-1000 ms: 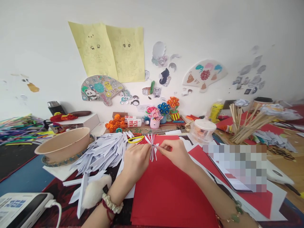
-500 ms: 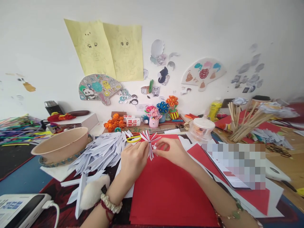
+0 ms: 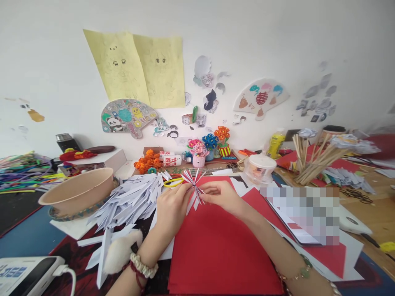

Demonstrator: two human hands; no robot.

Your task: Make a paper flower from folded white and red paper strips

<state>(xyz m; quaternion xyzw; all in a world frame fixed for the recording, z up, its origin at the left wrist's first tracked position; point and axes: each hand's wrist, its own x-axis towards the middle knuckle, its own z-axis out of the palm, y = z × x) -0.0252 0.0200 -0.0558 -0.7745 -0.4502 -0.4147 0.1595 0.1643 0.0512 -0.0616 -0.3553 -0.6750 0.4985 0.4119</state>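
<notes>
Both my hands pinch one small folded paper star [image 3: 194, 187], white and red, with thin pointed strips fanning out from its middle. My left hand [image 3: 171, 207] grips it from the left, fingers closed at its centre. From the right, my right hand [image 3: 220, 196] pinches the same centre with thumb and fingers. The star is held just above a stack of red paper sheets [image 3: 216, 255]. To the left of my left hand lies a heap of folded white paper strips [image 3: 129, 201].
A tan bowl [image 3: 77, 191] stands at left, with pipe cleaners [image 3: 21, 174] beyond it. Yellow-handled scissors [image 3: 173, 181], small flower pots [image 3: 210, 146], a lidded clear tub [image 3: 261, 167], a bundle of wooden sticks [image 3: 311, 160] and a phone on a cable [image 3: 27, 277] are around.
The paper star has been turned in my fingers: its strips now show red as well as white and fan out more. Both hands shifted slightly left.
</notes>
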